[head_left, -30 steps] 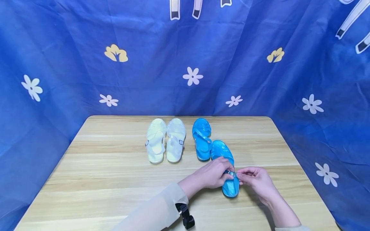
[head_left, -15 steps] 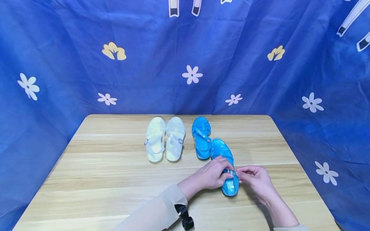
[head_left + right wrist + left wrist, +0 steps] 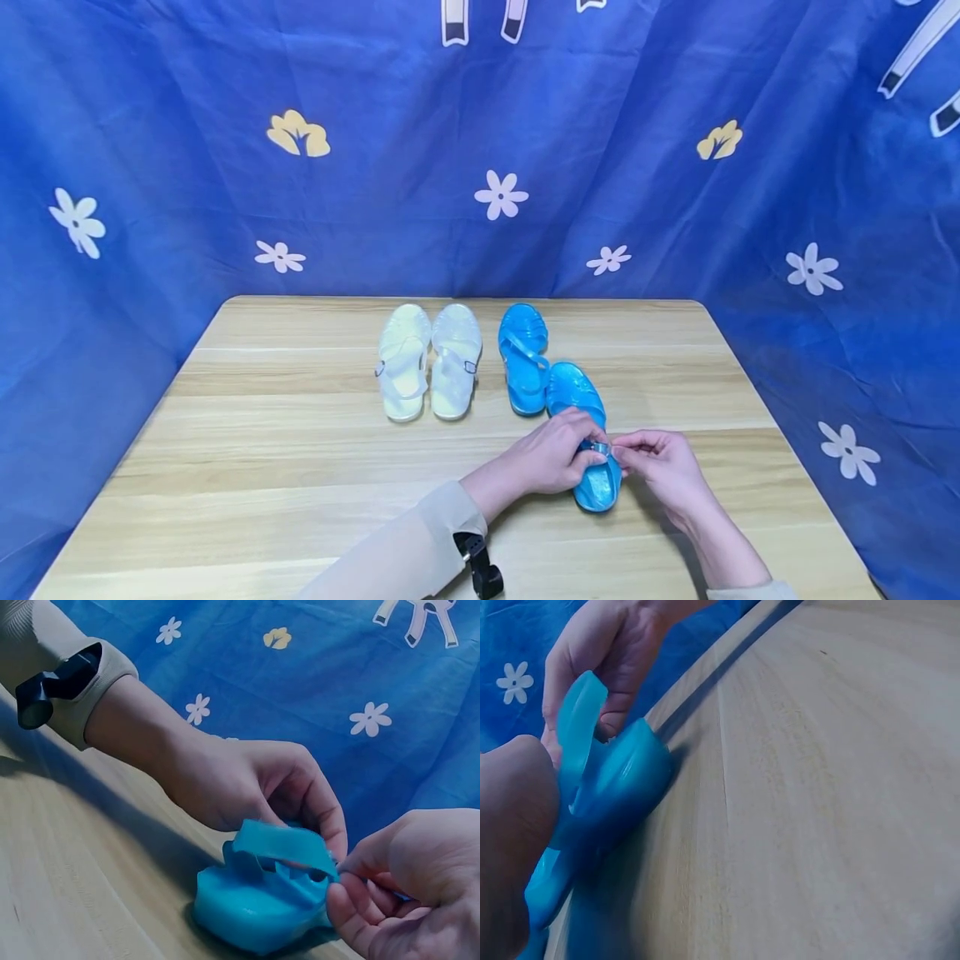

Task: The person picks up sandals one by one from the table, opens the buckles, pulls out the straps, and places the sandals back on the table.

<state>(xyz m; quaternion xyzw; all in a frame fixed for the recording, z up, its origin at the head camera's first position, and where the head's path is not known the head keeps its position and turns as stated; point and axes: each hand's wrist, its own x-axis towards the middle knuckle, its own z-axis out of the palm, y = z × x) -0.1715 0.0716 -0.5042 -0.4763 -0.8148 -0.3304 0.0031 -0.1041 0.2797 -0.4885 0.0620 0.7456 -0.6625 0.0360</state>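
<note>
A shiny blue jelly sandal (image 3: 597,487) lies at the right front of the table, toe pointing away. My left hand (image 3: 555,450) reaches over it from the left and holds its ankle strap (image 3: 289,844) between thumb and fingers near the small buckle. From the right, my right hand (image 3: 663,467) pinches the strap at the sandal's outer side with thumb and forefinger. The strap stands up above the heel in the left wrist view, beside my left hand (image 3: 514,825). The fingertips hide most of the buckle.
The other blue sandal (image 3: 525,358) lies just behind, touching or nearly touching this one. Farther left, two whitish sandals (image 3: 405,367) lie side by side. A blue patterned curtain (image 3: 360,192) surrounds the wooden table (image 3: 247,458). A black wrist camera (image 3: 483,567) hangs from the left sleeve.
Both hands stay at the strap with only slight finger movement. The strap and heel of the blue sandal have shifted a little. The other sandals have not moved.
</note>
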